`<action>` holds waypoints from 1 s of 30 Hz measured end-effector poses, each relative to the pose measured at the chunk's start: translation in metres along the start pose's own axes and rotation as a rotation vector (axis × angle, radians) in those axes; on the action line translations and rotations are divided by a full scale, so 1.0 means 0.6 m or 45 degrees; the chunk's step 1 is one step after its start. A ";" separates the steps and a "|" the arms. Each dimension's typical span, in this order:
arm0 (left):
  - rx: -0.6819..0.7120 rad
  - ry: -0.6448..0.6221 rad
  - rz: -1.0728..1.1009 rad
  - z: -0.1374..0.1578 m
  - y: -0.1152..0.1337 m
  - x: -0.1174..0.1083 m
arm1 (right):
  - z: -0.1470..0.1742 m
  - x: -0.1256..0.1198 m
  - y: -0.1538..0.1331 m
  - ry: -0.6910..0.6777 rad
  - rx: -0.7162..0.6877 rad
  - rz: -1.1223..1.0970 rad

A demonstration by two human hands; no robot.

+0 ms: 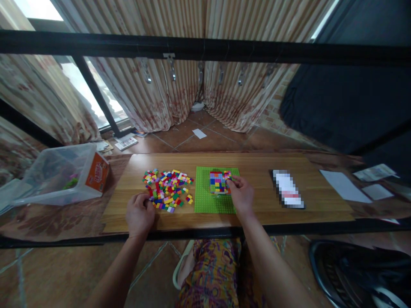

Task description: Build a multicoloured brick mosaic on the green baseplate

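Note:
A light green baseplate (202, 201) lies on the wooden board, carrying a built block of multicoloured toy bricks (218, 182). At the block's right edge is my right hand (241, 194), thumb and fingers pinched together. Whatever sits between those fingertips is too small to make out. Left of the baseplate spreads a loose pile of small coloured bricks (170, 188). My left hand (140, 214) rests on the board at the pile's near left edge with its fingers curled in. Its fingertips are partly hidden, so what they hold does not show.
A clear plastic bin (64, 171) with an orange label stands left of the wooden board (257, 171). A pixelated phone-shaped item (288, 189) lies to the right, with papers (345, 186) beyond. A dark bar (205, 49) crosses above the far side.

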State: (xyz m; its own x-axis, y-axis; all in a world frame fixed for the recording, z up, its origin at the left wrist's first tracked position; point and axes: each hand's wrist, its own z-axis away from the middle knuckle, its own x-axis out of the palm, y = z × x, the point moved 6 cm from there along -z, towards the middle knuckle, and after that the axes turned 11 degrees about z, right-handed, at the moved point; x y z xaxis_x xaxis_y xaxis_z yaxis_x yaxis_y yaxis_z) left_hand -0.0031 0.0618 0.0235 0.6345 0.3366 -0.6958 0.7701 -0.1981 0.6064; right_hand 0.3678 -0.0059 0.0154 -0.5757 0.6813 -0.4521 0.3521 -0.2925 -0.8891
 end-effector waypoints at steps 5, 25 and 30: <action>0.022 0.002 0.015 -0.001 0.002 0.000 | -0.007 0.012 0.016 -0.022 0.088 -0.242; -0.017 -0.016 0.072 0.008 0.010 -0.002 | 0.077 -0.003 -0.039 -0.006 -0.221 -0.135; -0.006 -0.012 0.089 0.009 0.010 0.000 | 0.163 0.062 -0.103 -0.368 -0.585 0.192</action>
State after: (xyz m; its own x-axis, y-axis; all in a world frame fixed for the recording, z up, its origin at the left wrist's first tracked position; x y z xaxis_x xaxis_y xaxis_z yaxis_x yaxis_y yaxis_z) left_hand 0.0017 0.0560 0.0250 0.6874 0.3138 -0.6550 0.7235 -0.2168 0.6554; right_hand 0.2526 -0.0282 0.0466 -0.6502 0.4239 -0.6305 0.6940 -0.0063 -0.7199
